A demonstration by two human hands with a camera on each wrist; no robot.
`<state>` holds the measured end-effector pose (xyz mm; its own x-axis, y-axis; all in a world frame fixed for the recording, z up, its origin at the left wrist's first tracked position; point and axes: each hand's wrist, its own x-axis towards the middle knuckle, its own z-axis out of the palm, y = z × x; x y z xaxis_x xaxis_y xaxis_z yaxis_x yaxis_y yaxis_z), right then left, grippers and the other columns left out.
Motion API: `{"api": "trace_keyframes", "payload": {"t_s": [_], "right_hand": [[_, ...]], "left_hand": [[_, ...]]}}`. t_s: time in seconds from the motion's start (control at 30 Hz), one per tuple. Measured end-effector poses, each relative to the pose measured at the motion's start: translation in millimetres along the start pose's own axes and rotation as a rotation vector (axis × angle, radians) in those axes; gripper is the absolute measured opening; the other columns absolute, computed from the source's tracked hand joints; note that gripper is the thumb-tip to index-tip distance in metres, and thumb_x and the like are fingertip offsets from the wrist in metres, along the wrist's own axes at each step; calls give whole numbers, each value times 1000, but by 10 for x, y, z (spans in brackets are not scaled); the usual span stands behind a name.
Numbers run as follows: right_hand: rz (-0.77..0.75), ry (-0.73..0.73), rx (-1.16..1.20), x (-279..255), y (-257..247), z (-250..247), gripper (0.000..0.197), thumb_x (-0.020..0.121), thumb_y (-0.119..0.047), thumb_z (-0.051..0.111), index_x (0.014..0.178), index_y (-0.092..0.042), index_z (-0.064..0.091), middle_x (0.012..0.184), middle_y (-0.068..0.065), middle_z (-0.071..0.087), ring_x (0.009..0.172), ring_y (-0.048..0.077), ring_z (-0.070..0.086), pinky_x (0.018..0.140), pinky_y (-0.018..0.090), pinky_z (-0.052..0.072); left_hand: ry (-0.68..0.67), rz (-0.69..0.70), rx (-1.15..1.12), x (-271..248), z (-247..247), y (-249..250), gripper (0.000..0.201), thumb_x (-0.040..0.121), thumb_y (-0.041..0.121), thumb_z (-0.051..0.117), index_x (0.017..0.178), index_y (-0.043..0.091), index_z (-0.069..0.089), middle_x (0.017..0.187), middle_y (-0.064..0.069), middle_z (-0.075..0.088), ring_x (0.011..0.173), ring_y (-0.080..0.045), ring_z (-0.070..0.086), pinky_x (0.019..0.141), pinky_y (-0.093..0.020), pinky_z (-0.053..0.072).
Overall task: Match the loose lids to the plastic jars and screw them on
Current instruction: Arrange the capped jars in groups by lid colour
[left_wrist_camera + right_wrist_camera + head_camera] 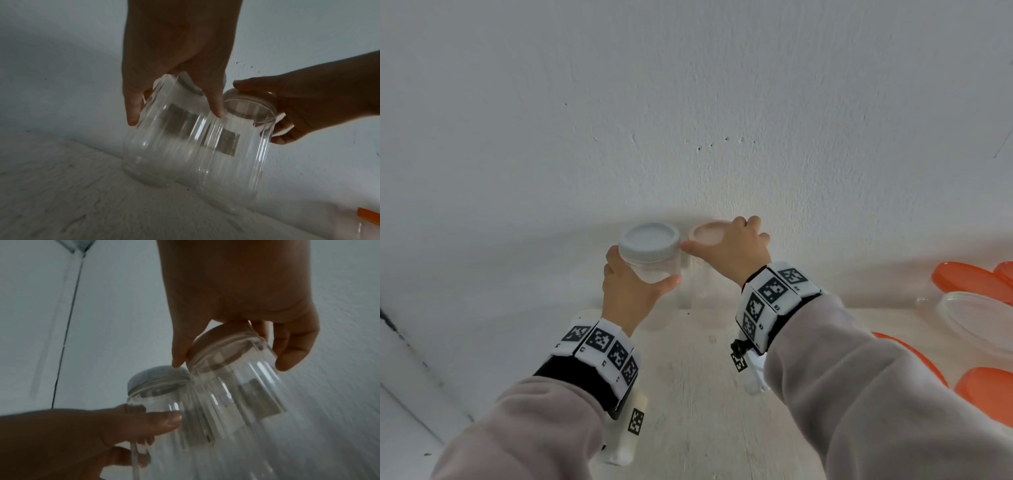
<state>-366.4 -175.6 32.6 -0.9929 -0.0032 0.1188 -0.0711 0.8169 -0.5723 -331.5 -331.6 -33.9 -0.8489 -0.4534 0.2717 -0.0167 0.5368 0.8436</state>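
Two clear ribbed plastic jars stand side by side at the back of the table, against the wall. The left jar [654,270] [164,142] [156,404] wears a pale grey-blue lid [649,240] [158,378]. My left hand [633,284] [174,81] [123,426] grips that jar's body just below the lid. The right jar [700,284] [236,154] [236,394] carries a pale pinkish lid [707,233] [224,340]. My right hand [736,246] [287,110] [236,305] reaches over this lid from above, thumb and fingers curled round its rim.
Several orange lids [969,281] and a clear round lid [979,318] lie at the table's right edge, with more orange lids [989,390] nearer me. The white wall [688,120] rises right behind the jars. Pale wooden tabletop [688,394] lies between my forearms.
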Motion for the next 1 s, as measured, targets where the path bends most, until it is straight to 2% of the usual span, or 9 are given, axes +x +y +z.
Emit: {"api": "trace_keyframes", "payload": {"t_s": [0.07, 0.2, 0.33, 0.43, 0.57, 0.73, 0.87, 0.93, 1.0], "right_hand": [[12, 10, 106, -15, 50, 63, 115, 68, -73, 68, 147, -3, 21, 139, 11, 30, 126, 35, 32, 95, 42, 37], [32, 51, 401, -97, 192, 210, 124, 69, -46, 83, 154, -19, -3, 151, 6, 20, 135, 35, 24, 101, 49, 34], [95, 30, 522, -162, 334, 355, 127, 69, -25, 87, 154, -24, -8, 155, 7, 18, 140, 34, 25, 109, 51, 31], [133, -26, 533, -213, 414, 446, 118, 71, -29, 86, 154, -20, 4, 155, 6, 22, 141, 30, 27, 111, 50, 32], [130, -2, 511, -228, 397, 484, 107, 72, -34, 85, 151, -13, 15, 150, 8, 29, 137, 29, 33, 109, 47, 36], [117, 25, 493, -252, 356, 523, 107, 74, -35, 83, 151, -9, 12, 151, 10, 26, 137, 34, 31, 110, 47, 34], [116, 9, 484, -264, 341, 494, 111, 75, -34, 83, 153, -11, 7, 152, 10, 24, 138, 35, 29, 111, 47, 34], [107, 18, 454, -280, 318, 449, 113, 74, -33, 83, 153, -13, 5, 148, 11, 25, 135, 36, 30, 109, 47, 34], [70, 45, 416, -319, 280, 382, 111, 75, -31, 82, 152, -14, 4, 146, 11, 25, 132, 36, 30, 102, 42, 33]], "left_hand": [[-51, -6, -10, 11, -24, -30, 116, 62, 34, 89, 147, 8, 15, 143, -9, 34, 133, -27, 33, 107, -44, 36], [-148, -59, -56, 1, -48, -113, 117, 63, 22, 89, 150, 13, 11, 146, -9, 32, 135, -27, 31, 109, -49, 35], [-188, -58, -69, 13, -48, -183, 111, 66, 16, 87, 148, 12, 14, 144, -7, 36, 134, -27, 35, 108, -50, 37], [-194, -65, -78, 17, -30, -208, 110, 66, 21, 87, 148, 13, 14, 143, -8, 36, 133, -27, 36, 109, -49, 37], [-170, -51, -67, 13, -7, -218, 110, 66, 26, 87, 147, 12, 15, 143, -10, 34, 132, -26, 36, 108, -44, 37], [-163, -44, -55, 9, -7, -221, 111, 66, 28, 88, 148, 11, 14, 144, -11, 33, 133, -26, 35, 108, -44, 37], [-176, -46, -53, 1, -24, -210, 112, 66, 27, 88, 148, 11, 13, 144, -11, 33, 134, -26, 34, 107, -44, 37], [-183, -37, -49, -13, -42, -190, 115, 65, 25, 88, 149, 11, 11, 146, -11, 31, 135, -27, 32, 108, -45, 36], [-179, -17, -44, -32, -63, -163, 119, 65, 24, 89, 151, 11, 8, 150, -10, 28, 139, -27, 27, 111, -48, 32]]}}
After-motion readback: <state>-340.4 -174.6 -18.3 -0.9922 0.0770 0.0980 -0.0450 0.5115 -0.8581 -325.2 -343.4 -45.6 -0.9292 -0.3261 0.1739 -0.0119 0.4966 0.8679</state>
